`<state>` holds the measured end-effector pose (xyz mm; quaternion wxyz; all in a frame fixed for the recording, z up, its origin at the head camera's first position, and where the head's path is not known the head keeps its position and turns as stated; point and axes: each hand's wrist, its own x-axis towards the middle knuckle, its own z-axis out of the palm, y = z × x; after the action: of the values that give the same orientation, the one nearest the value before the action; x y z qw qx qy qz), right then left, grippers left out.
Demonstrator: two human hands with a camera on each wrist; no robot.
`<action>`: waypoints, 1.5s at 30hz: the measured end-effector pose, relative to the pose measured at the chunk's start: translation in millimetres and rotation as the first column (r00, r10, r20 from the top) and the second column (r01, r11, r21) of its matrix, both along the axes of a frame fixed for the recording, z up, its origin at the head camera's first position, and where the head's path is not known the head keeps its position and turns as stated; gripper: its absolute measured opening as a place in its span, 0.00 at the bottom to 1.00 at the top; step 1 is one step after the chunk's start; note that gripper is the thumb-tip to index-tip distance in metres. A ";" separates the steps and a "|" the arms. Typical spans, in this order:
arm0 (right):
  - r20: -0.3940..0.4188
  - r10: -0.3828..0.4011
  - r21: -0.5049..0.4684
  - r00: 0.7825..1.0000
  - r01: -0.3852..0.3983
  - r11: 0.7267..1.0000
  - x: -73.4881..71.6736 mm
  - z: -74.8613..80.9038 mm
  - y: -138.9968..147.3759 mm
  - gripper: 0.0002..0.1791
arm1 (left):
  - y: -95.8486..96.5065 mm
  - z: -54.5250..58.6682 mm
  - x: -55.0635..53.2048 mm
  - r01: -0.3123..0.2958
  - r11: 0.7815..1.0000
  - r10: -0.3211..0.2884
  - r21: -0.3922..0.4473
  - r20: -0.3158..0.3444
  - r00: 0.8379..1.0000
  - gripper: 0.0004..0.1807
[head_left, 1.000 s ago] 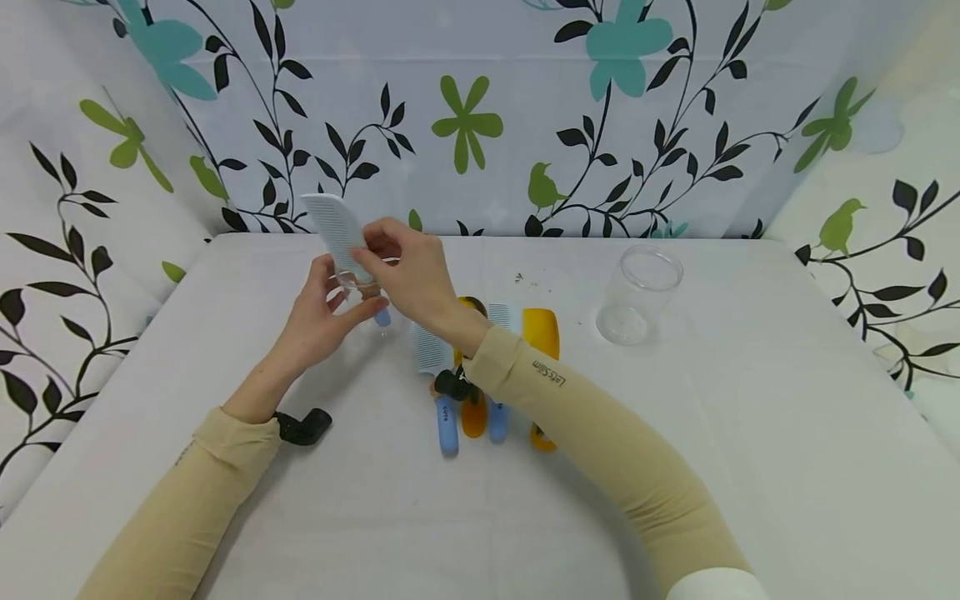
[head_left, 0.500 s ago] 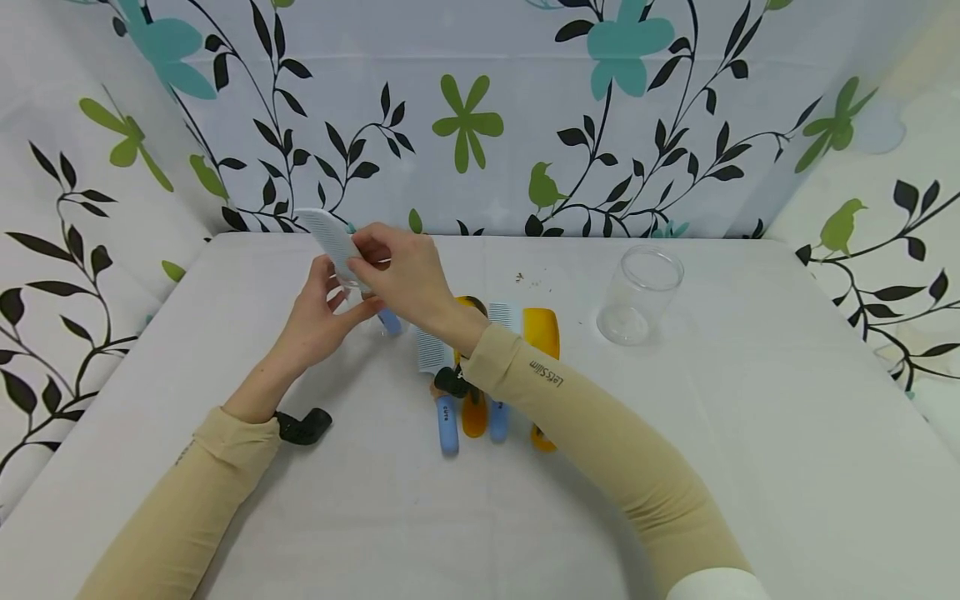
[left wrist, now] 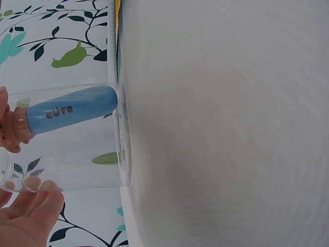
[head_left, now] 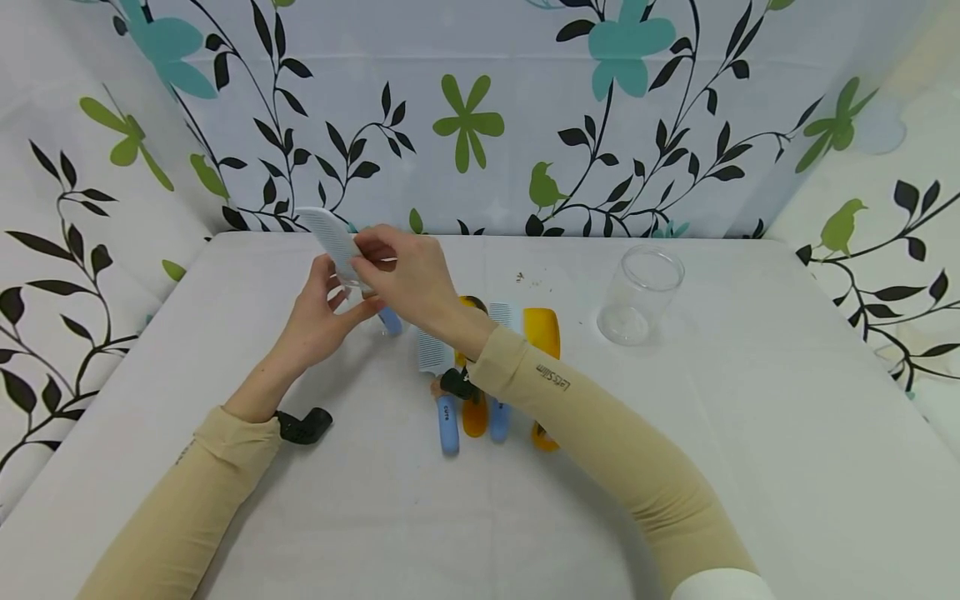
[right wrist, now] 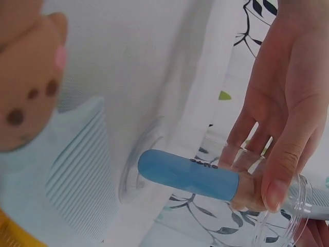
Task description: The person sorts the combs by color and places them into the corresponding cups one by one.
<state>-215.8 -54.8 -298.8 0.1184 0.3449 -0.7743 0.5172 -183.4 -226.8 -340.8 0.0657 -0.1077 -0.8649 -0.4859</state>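
My left hand [head_left: 311, 321] curls round a clear plastic jar [left wrist: 67, 170], which stands upright on the white table. My right hand [head_left: 408, 271] pinches a pale blue comb [head_left: 333, 237] by its toothed part, above the jar's mouth. The comb's blue handle [left wrist: 77, 109] points down inside the jar, leaning, with its tip near the bottom. A brown figure on the comb's neck [left wrist: 13, 126] sits inside the jar just below the mouth. In the right wrist view, my left thumb [right wrist: 277, 190] lies along the jar near its threaded rim.
Two more pale combs with blue handles [head_left: 447, 425] lie mid-table. Beside them lie yellow pieces [head_left: 542, 329], partly hidden by my right forearm. A second clear jar [head_left: 640, 304] stands at the back right. A patterned cloth [head_left: 495, 108] hangs behind the table.
Early on, my right hand lowered the comb a little and its handle slanted further right inside the jar. Over the last half second, both hands have stayed almost still.
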 end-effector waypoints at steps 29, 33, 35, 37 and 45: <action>-0.072 -0.071 0.074 0.995 0.076 0.994 18.2 -7.7 124.0 0.16 | -1.2 -1.0 -0.8 -0.017 1.000 0.017 -0.017 0.015 1.000 0.47; -0.098 -0.115 0.099 0.988 0.125 0.987 21.6 -10.7 146.6 0.18 | -0.2 0.4 -1.6 -0.014 1.000 0.014 -0.020 0.011 1.000 0.47; -0.111 -0.140 0.117 0.984 0.153 0.981 24.2 -12.3 157.4 0.20 | 0.1 0.7 -2.0 -0.013 1.000 0.014 -0.020 0.011 1.000 0.47; -0.120 -0.164 0.134 0.979 0.180 0.975 27.1 -13.8 167.6 0.21 | 0.1 0.5 -2.5 -0.012 1.000 0.013 -0.020 0.012 1.000 0.47; -0.218 -0.237 0.126 0.947 0.268 0.955 36.7 -13.7 204.6 0.25 | -1.0 -1.1 -3.0 -0.016 1.000 0.016 -0.022 0.011 1.000 0.47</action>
<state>-179.0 149.8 -312.5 0.2342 0.3009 -0.8339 0.3991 -186.4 -227.8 -341.9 0.0634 -0.0986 -0.8713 -0.4766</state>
